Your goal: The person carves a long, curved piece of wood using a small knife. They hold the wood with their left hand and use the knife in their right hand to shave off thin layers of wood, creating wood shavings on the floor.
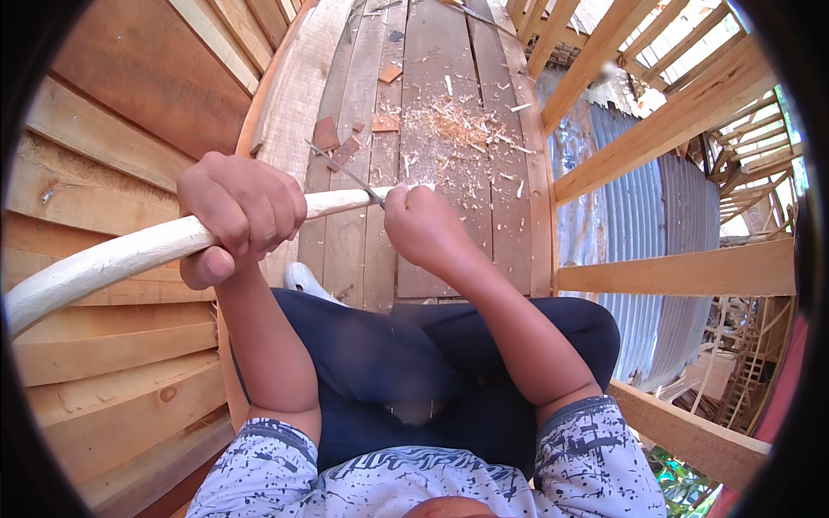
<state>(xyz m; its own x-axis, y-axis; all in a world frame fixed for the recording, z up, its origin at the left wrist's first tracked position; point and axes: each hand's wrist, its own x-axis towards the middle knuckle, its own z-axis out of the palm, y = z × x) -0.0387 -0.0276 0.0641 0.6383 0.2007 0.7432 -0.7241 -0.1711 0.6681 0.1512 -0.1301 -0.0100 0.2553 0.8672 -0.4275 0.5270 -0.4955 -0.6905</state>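
My left hand is wrapped round a long, pale, bark-free wooden stick, which curves down past the left edge of the view. Beyond that fist the stick thins toward its far end, close to my right hand. The right fist is closed on a knife, and its handle is hidden by the fingers. From that fist the narrow blade points away and to the left, crossing the stick just short of the hand. Whether its edge bites into the wood cannot be made out.
Wood shavings are scattered over the plank floor ahead, with several reddish-brown flat pieces nearby. A board wall stands close on the left. Wooden railings run along the right, above corrugated metal sheets. A white shoe shows by my leg.
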